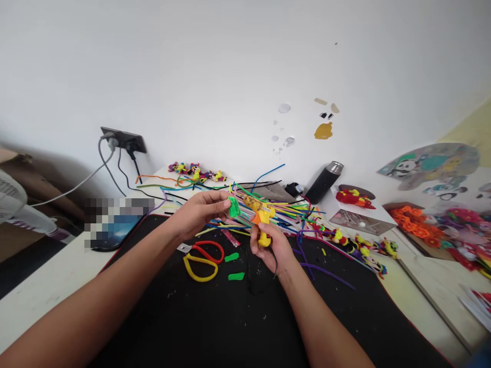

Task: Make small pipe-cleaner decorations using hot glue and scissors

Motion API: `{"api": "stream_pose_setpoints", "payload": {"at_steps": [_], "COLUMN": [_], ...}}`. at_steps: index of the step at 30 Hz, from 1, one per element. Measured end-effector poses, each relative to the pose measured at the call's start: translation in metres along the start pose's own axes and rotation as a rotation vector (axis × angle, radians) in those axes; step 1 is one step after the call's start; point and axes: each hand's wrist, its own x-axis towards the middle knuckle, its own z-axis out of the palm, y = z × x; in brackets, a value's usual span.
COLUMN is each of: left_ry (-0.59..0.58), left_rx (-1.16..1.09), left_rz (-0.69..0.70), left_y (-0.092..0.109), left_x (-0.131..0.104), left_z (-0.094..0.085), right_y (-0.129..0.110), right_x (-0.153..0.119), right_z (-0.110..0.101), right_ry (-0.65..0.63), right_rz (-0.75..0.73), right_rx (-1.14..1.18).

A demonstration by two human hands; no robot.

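My left hand (205, 212) pinches a small green piece (233, 207) between thumb and fingers. Wrapped round the handle of a yellow glue gun (264, 217) is my right hand (270, 245). The gun's nozzle end points up and left, close beside the green piece; whether they touch I cannot tell. Two more green pieces (231, 257) (236, 276) lie on the black mat (199, 322) below my hands. Scissors (201, 260) with one red and one yellow handle rest to their left. Many coloured pipe cleaners (286, 208) are heaped behind the gun.
A black bottle (324, 184) leans behind the pile, near a white box (362, 217). Small colourful figures (197, 173) lie at the back left, others at the right. A dark tablet-like device (118, 230) sits left. Purple pipe cleaners (330, 273) cross the mat's right side.
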Motion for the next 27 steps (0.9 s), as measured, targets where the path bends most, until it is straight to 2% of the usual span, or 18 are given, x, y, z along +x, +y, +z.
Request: {"api": "stream_pose_setpoints", "payload": {"at_steps": [4, 8, 14, 17, 21, 27], "left_ry": [0.042, 0.088, 0.095, 0.097, 0.100, 0.107], "left_rx": [-0.005, 0.019, 0.021, 0.020, 0.044, 0.076], "left_rz": [-0.021, -0.015, 0.011, -0.002, -0.018, -0.008], "left_y": [-0.001, 0.000, 0.000, -0.002, -0.003, -0.009], "left_x": [0.002, 0.001, 0.002, 0.002, 0.002, 0.003], "left_z": [-0.001, -0.003, -0.006, -0.005, -0.004, 0.000], "right_y": [0.001, -0.008, -0.026, -0.019, -0.006, -0.006], "right_x": [0.001, 0.003, 0.005, 0.007, 0.009, 0.001], "right_z": [-0.001, 0.006, 0.022, 0.021, 0.013, 0.008], "right_ry": [0.049, 0.081, 0.017, -0.015, 0.017, 0.026], "right_rz": [-0.030, -0.050, -0.104, -0.122, -0.063, -0.098], "right_rx": [0.046, 0.096, 0.125, 0.159, 0.142, 0.145]}}
